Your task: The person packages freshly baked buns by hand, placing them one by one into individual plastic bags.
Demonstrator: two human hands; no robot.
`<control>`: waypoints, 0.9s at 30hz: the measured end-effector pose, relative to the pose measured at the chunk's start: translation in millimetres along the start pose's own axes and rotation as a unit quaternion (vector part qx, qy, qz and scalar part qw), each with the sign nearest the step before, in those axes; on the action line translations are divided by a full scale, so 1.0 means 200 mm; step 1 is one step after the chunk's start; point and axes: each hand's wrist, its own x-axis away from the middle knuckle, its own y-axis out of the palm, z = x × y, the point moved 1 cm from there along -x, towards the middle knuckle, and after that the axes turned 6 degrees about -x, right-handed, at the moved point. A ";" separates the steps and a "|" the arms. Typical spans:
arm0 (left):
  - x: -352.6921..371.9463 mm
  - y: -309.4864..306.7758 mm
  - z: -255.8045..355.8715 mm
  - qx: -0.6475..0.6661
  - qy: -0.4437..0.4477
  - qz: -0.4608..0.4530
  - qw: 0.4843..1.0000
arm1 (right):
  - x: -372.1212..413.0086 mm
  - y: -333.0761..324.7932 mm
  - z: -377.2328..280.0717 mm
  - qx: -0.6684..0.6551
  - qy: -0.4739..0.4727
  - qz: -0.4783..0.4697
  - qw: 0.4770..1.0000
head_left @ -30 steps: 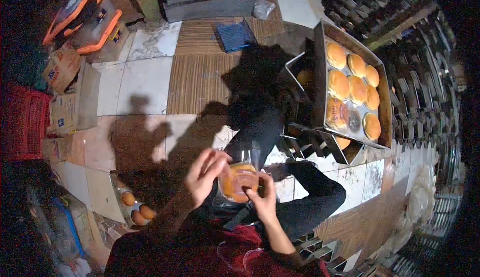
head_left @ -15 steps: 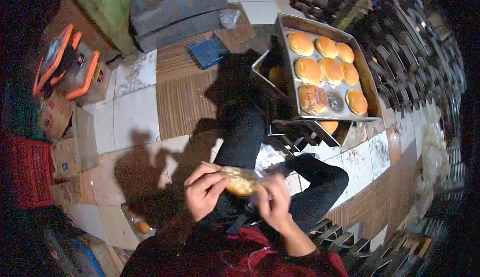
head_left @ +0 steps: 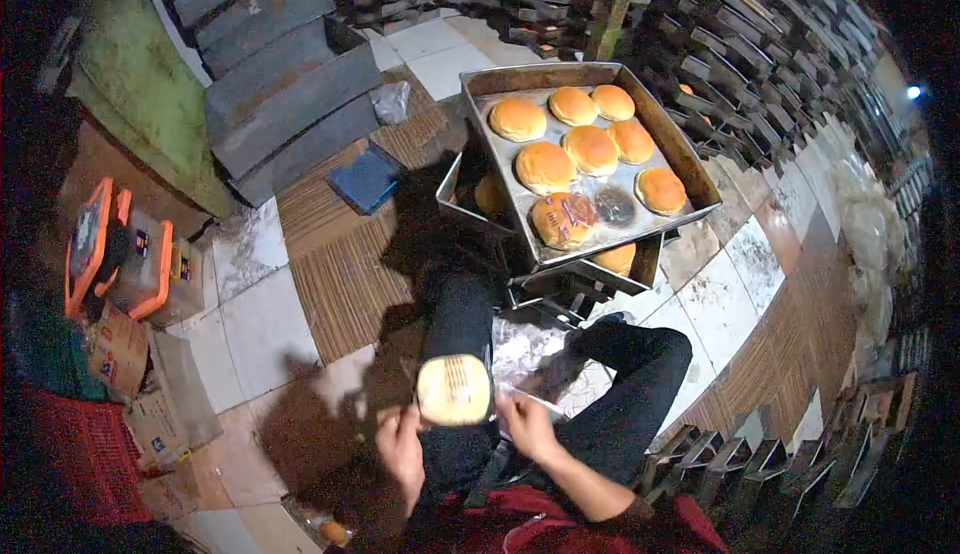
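Since the earlier frame, the bagged bun (head_left: 453, 390) has been turned from an edge-on, flattened pose so that its pale, ridged underside faces up towards the camera. It is nearly round, with no clear long axis, and is held upright between the two hands over the lap. The left hand (head_left: 400, 451) is closed on its lower left edge, and the right hand (head_left: 526, 424) is pinched on the wrapping at its right edge. Clear plastic bags (head_left: 525, 349) lie just beyond the right hand. Well beyond both hands, a baking tray (head_left: 540, 73) is seen with loose buns (head_left: 545, 166) and one wrapped bun (head_left: 563, 220).
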 end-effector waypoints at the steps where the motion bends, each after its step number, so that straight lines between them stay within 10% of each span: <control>1: 0.07 0.00 0.01 -0.019 -0.004 0.016 1.000 | 0.08 0.00 0.01 0.069 -0.092 0.034 0.993; 3: 0.12 -0.01 0.05 0.013 -0.153 0.035 0.988 | 0.21 -0.02 -0.19 0.157 -0.249 0.122 0.948; 6: 0.16 0.01 0.25 0.093 -0.244 0.015 0.965 | 0.29 0.02 -0.48 0.310 -0.396 0.009 0.865; 8: 0.19 0.04 0.45 0.113 -0.184 -0.020 0.976 | 0.06 0.04 -0.33 0.446 -0.366 -0.025 0.816; 10: 0.09 0.01 0.36 0.116 0.021 0.062 0.991 | -0.13 -0.17 -0.56 0.121 -0.021 -0.063 0.990; 11: 0.03 -0.04 0.33 0.097 -0.040 0.094 0.990 | -0.23 -0.30 -0.60 0.128 -0.325 0.038 0.936; 17: 0.10 0.00 0.33 0.195 -0.111 0.007 0.974 | -0.65 -0.99 -0.98 -0.027 -0.263 0.152 0.952; 20: 0.11 0.04 0.35 0.262 -0.113 -0.048 0.957 | -0.60 -1.01 -0.80 0.227 -0.378 0.458 0.772; 23: 0.09 0.03 0.30 0.178 -0.074 -0.105 0.976 | -0.35 -0.62 -0.37 0.234 -0.262 0.193 0.916; 27: 0.13 0.16 0.26 0.134 -0.108 -0.266 0.948 | -0.12 -0.24 0.29 0.309 -0.146 -0.073 0.937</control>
